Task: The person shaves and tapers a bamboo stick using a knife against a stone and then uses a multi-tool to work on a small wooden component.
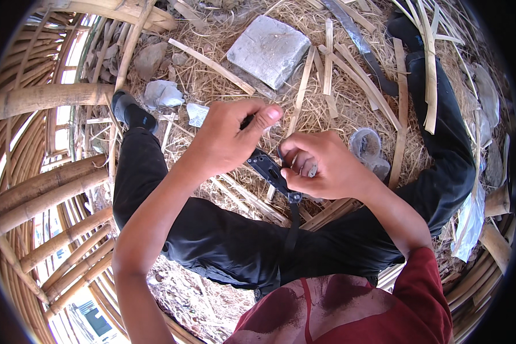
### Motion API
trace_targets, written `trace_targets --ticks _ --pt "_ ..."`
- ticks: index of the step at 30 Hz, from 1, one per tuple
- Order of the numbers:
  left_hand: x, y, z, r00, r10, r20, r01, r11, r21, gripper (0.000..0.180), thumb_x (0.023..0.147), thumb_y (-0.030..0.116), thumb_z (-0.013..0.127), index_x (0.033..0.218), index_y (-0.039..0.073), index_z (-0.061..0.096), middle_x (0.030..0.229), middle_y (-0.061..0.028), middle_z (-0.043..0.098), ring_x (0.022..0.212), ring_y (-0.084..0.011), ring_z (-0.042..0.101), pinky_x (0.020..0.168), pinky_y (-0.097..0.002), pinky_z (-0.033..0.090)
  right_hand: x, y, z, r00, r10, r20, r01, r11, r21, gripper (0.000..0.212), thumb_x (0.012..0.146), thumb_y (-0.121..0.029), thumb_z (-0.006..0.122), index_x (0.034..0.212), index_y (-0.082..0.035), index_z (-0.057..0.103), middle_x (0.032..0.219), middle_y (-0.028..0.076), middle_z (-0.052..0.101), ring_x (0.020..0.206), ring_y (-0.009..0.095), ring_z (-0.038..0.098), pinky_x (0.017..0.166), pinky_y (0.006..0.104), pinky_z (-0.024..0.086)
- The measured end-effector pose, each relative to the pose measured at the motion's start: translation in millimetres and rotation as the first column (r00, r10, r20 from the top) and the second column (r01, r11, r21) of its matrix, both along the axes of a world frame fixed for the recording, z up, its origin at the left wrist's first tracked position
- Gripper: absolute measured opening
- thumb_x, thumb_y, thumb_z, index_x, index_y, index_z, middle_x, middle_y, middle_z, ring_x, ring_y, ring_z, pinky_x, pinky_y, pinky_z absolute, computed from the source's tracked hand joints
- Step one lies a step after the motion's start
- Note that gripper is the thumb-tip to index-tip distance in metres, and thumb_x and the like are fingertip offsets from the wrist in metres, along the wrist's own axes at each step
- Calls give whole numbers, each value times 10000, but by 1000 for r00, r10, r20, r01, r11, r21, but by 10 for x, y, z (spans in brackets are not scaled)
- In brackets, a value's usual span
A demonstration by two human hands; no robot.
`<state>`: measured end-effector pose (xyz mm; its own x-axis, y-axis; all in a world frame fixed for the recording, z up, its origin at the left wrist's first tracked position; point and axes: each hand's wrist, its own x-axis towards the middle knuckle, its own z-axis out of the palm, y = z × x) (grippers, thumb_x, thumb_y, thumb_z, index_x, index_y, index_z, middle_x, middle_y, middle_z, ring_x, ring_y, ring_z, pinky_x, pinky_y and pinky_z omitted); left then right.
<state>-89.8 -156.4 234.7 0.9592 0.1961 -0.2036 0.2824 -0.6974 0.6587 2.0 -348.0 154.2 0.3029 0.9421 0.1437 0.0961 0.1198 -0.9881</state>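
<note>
Between the hands and above the straw [350,127], a black strapped device [271,174] is best steadied by the right hand [324,166], fingers clamped on its edge; whether the curled left hand [226,135] grips it cannot be told.

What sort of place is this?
Probably a rustic, open-sided bamboo-working spot: bamboo poles line the left side, cut strips lie scattered over straw-like shavings, and a long blade rests among them.

And there's daylight blazing white through the bamboo wall [49,184] at left, fisheye-bowed beside blackened corners!
</note>
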Motion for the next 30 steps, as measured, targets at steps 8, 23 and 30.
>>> trace_targets --ticks 8,23,30 --pt "7 34 56 998 22 55 -23 999 22 519 1065 461 503 848 3 615 663 -27 574 641 -125 536 616 -310 435 36 37 -36 998 -58 -39 59 998 19 406 761 -42 758 1118 9 573 804 109 696 685 164 700 586 287 546" --pt "24 -89 60 999 -40 -22 39 998 -48 455 1042 406 579 890 -12 671 658 -50 638 610 -120 600 576 -309 459 -76 73 6 1000 -21 -22 19 999 -49 472 705 -48 728 1129 13 532 697 106 667 575 221 666 553 339 505" --pt "29 -137 -7 986 -84 -147 92 994 52 442 1044 375 577 896 -29 676 727 -126 711 722 -193 740 634 -312 527 -88 49 -10 991 34 130 -33 999 -10 629 712 -20 696 1272 33 415 636 163 626 576 373 659 563 427 503"
